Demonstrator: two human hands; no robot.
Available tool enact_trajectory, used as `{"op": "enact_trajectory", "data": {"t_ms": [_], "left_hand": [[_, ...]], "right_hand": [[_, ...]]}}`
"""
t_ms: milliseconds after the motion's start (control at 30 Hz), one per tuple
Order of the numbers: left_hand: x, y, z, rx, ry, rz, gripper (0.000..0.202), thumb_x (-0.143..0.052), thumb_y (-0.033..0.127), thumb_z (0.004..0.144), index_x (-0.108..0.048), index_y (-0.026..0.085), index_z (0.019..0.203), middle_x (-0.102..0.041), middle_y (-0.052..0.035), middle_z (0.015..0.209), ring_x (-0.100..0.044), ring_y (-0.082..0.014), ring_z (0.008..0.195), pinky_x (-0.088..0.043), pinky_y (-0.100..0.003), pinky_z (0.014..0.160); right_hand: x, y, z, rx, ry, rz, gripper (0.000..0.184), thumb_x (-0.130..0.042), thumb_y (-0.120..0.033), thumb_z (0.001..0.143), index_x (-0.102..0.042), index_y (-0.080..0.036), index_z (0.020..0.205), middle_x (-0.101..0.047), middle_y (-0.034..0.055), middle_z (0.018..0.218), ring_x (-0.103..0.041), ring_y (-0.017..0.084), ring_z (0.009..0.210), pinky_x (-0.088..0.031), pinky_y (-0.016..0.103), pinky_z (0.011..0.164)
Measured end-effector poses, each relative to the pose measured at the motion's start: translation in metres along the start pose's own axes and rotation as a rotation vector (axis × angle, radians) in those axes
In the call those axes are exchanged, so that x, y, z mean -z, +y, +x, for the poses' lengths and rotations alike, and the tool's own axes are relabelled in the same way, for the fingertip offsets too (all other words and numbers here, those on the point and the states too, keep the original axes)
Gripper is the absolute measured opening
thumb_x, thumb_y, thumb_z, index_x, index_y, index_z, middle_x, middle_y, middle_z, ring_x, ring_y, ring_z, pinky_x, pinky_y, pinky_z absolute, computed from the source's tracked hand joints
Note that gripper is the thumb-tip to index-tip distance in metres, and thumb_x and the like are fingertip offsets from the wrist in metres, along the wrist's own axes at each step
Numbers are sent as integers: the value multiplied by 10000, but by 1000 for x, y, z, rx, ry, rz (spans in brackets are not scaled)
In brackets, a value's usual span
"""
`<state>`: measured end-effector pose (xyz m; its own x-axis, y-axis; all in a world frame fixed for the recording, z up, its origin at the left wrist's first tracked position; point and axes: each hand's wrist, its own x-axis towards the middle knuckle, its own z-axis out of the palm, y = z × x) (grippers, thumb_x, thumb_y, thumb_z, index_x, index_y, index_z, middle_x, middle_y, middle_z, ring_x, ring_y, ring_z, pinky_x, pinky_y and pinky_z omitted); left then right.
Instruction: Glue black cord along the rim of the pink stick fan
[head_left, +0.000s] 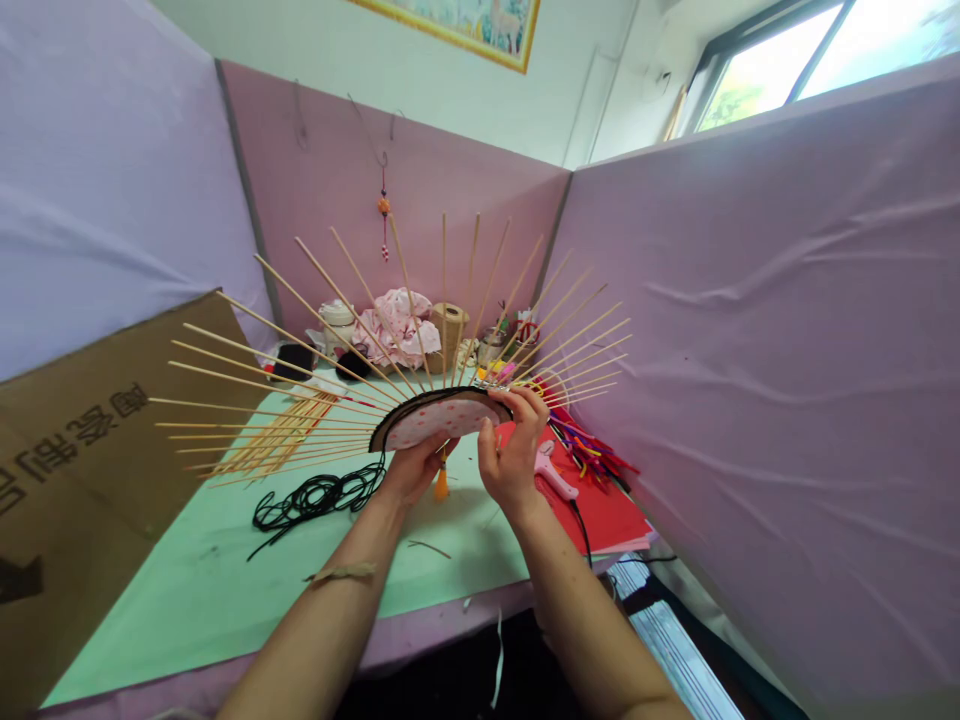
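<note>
Raised above the table is a round base (pixel 442 418), pale with pink spots and edged in black cord, with many thin wooden sticks fanning out from its rim. My left hand (pixel 416 465) grips its underside from below, fingers partly hidden behind it. At its right edge my right hand (pixel 517 445) pinches the rim between thumb and fingers. A coil of black cord (pixel 319 500) lies on the table to the left, one strand running up to the base. Below the base shows an orange-yellow tip (pixel 442 482).
A pink glue gun (pixel 555 472) lies on red sheets (pixel 600 515) at the right, by colourful pipe cleaners (pixel 585 445). Loose sticks (pixel 289 425) lie at the left near a cardboard sheet (pixel 112 440). Behind stand a jar (pixel 337 322), pink cloth (pixel 394 330) and a twine spool (pixel 450 325).
</note>
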<state>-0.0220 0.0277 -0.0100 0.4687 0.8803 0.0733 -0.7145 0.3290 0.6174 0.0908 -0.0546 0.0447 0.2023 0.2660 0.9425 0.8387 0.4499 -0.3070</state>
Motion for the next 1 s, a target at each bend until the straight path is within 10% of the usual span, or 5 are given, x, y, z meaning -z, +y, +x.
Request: {"op": "enact_trajectory", "data": {"t_ms": [467,1000], "left_hand": [[6,-6,4,22,21,19,347,-801,89,620,-683,173,934,-724,-26,994,-662,-167,946,-464,-394,1014],[-3,-4,-2,61,-15,-22,341,-789,135,657,-684,150,981,-735,-56,986,-682,-172,898,-493,-357,967]], "right_hand": [[13,2,-3,-95,75,65,390,-512,-173,864,-461,-248,1243,-397,116,1243,-386,258,1277,-462,540,1004],[8,2,-6,131,-130,-9,443,-519,-135,839,-395,-258,1246,-472,121,1263,-458,254,1259,-473,539,983]]}}
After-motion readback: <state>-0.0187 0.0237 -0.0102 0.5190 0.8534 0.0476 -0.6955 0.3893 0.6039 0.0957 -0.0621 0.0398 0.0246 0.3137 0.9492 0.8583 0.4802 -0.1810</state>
